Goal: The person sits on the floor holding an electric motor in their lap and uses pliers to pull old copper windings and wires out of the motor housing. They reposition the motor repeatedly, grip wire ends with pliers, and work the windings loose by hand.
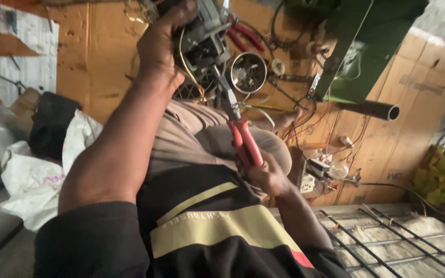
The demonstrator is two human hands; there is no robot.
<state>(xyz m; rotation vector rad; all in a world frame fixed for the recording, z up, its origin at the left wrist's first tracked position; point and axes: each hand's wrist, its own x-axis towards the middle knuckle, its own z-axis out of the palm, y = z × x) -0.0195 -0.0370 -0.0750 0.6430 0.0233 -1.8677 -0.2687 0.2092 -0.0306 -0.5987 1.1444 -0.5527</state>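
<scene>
The left hand is wrapped around a grey electric motor assembly, fingers clamped on its housing, holding it above the lap. The right hand is closed tight on the red handles of a pair of pliers, whose nose reaches up into the yellow wires at the underside of the motor. A slip looks likely here: if the pliers' tip loses its bite on the thin wire, it could jab toward the left wrist or tear the winding lead. The motor is held in one hand only, so a hard pull could twist it loose. Just beyond sits a round metal tin holding what look like small screws and scraps, too blurred to tell apart. Loose wires and a dark pipe lie on the cardboard around it
</scene>
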